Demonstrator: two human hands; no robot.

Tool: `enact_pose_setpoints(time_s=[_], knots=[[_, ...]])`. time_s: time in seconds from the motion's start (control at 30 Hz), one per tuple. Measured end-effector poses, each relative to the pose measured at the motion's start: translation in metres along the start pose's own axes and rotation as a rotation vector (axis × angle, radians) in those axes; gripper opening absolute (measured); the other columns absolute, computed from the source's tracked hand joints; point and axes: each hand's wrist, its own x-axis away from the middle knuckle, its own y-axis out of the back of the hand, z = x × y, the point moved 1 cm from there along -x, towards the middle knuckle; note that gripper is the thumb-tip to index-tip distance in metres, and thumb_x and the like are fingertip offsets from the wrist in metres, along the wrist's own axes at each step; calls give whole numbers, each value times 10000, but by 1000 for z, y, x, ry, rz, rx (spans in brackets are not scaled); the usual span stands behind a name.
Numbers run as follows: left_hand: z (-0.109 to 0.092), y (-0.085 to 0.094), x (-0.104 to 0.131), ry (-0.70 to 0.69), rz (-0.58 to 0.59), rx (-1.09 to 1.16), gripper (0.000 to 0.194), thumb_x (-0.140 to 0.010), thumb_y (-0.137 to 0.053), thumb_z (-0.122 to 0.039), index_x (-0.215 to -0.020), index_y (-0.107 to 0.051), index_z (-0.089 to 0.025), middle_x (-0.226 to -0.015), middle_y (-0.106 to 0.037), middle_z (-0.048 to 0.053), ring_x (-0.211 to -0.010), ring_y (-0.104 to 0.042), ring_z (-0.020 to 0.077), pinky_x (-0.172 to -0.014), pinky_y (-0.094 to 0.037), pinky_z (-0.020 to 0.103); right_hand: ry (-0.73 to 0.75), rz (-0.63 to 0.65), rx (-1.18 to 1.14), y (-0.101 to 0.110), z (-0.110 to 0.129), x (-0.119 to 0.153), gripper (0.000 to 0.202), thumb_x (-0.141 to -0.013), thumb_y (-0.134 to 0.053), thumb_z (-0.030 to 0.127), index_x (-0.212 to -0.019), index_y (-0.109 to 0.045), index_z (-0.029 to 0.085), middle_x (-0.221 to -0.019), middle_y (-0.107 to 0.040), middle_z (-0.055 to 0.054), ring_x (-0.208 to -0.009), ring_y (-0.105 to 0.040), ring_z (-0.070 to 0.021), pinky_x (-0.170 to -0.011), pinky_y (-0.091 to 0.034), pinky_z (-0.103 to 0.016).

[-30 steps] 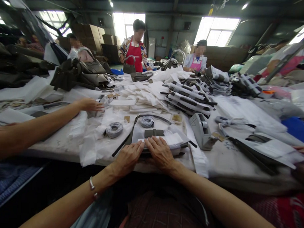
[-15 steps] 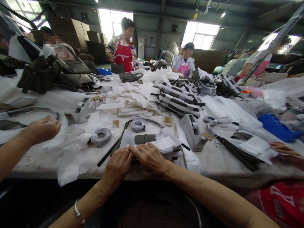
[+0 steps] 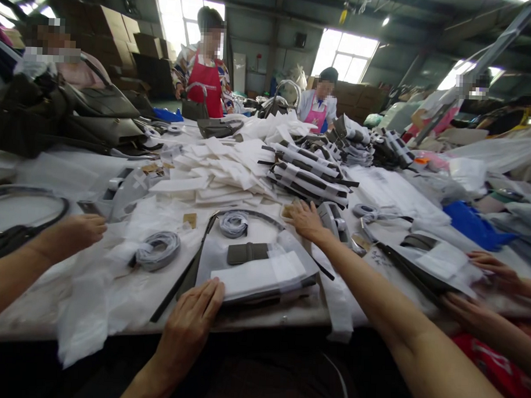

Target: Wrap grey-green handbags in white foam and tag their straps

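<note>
A grey handbag (image 3: 248,253) lies flat on the table in front of me, partly wrapped in thin white sheeting, its handle arching away from me. A folded white padding strip (image 3: 263,274) runs across its near part. My left hand (image 3: 194,307) rests on the strip's left end, fingers stretched and close together, thumb hidden. Stretched out to the back right, my right hand (image 3: 309,221) has its fingers apart over a small dish (image 3: 286,211) with something yellowish in it; the fingertips' contact is unclear. Just right of that hand stands a grey tape dispenser (image 3: 334,222).
Rolled grey cords (image 3: 159,250) lie left of the bag. White padding sheets (image 3: 223,171) and wrapped bundles (image 3: 310,171) pile up behind. Co-workers' hands (image 3: 75,236) are at the left and, beside another bag (image 3: 420,268), at the right. The table edge (image 3: 282,321) is close.
My right hand has left the bag's near edge and reached forward right to the dish. My left hand stays at the bag. The padding strip now shows uncovered; the view has shifted slightly.
</note>
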Motion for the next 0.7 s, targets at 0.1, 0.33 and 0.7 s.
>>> enact_pose_setpoints(time_s=[0.1,0.33,0.7], knots=[[0,0,1,3,8,4,368,-970,-349,-30,-1266,-555,-105,-1204,-680,118,-1098,-625,232,-967,-439,374,25,24,-12,-14,-2,-9,233,-947,-517,136,-1050,-726,144,-1435,-518,-145,-1392,-353,-311,-1164,-118,-568],[1,0,0,6,21,23,374,-964,-367,-34,-1284,-549,-95,-1223,-674,131,-1125,-622,242,-976,-443,381,-64,-18,-49,16,-19,30,241,-928,-583,234,-1128,-691,155,-1286,-621,-146,-1148,-585,-263,-969,-431,-374],[-1,2,0,32,37,27,413,-930,-381,-27,-1305,-526,-120,-1221,-673,127,-1114,-633,231,-966,-471,363,-331,-84,-685,-6,-14,204,256,-783,-667,471,-849,-662,223,-821,-679,-36,-754,-643,-222,-715,-498,-339]])
